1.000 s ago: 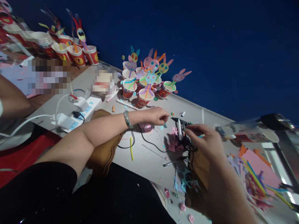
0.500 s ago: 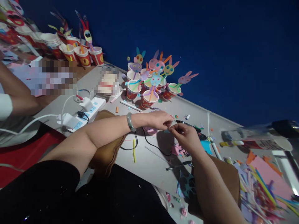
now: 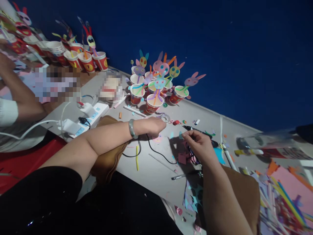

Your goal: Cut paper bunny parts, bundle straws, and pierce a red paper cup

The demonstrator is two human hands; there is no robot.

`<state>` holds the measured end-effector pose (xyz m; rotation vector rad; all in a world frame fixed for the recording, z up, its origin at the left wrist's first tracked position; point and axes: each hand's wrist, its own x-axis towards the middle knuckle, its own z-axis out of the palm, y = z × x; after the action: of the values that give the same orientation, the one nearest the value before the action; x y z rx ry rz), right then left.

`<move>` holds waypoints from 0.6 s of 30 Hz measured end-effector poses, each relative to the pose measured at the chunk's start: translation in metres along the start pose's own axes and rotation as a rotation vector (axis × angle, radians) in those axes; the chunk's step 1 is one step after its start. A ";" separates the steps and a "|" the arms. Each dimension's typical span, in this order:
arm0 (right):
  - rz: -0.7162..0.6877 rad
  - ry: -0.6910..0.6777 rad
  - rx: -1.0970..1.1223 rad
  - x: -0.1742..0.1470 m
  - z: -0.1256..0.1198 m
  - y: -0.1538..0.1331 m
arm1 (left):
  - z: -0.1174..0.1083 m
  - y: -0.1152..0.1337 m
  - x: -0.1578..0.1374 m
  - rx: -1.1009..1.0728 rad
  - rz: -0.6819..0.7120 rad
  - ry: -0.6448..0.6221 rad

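Note:
My left hand [image 3: 156, 126], with a green bangle [image 3: 132, 128] at the wrist, is closed above the table; its fingertips are hidden from me. Just beyond its knuckles is a clear ring like a tape roll [image 3: 166, 118], and whether they touch I cannot tell. To the right, my right hand [image 3: 198, 142] has thumb and forefinger pinched together. A small light-blue piece [image 3: 181, 134] shows at those fingertips, but I cannot tell if it is gripped. Below that hand is a pink paper piece [image 3: 182, 158]. A red cap-like piece [image 3: 176, 122] lies between the hands.
Paper cups [image 3: 154, 103] with rabbit-faced figures stand behind my hands. A power strip [image 3: 94, 117] with cables is at left, near another person's arm [image 3: 24, 93]. Black-handled scissors [image 3: 214, 143], a pen [image 3: 179, 177] and coloured paper strips [image 3: 281, 195] lie to the right.
My hands, whose fingertips met before, are now apart. The left has drawn back to the left, uncovering the clear ring and red piece; the right has shifted slightly right.

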<state>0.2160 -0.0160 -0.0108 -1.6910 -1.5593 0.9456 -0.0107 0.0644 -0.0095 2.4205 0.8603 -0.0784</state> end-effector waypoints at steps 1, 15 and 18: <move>-0.004 -0.002 0.003 0.000 0.000 0.002 | -0.001 0.002 -0.001 0.065 -0.006 -0.036; -0.048 -0.013 0.018 -0.002 0.000 0.000 | 0.003 0.006 0.001 0.078 0.009 -0.065; -0.021 -0.009 0.075 -0.003 0.000 -0.003 | 0.001 0.007 0.002 0.026 0.022 -0.072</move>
<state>0.2145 -0.0190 -0.0078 -1.6174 -1.5250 0.9902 -0.0051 0.0606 -0.0068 2.4349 0.8047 -0.1681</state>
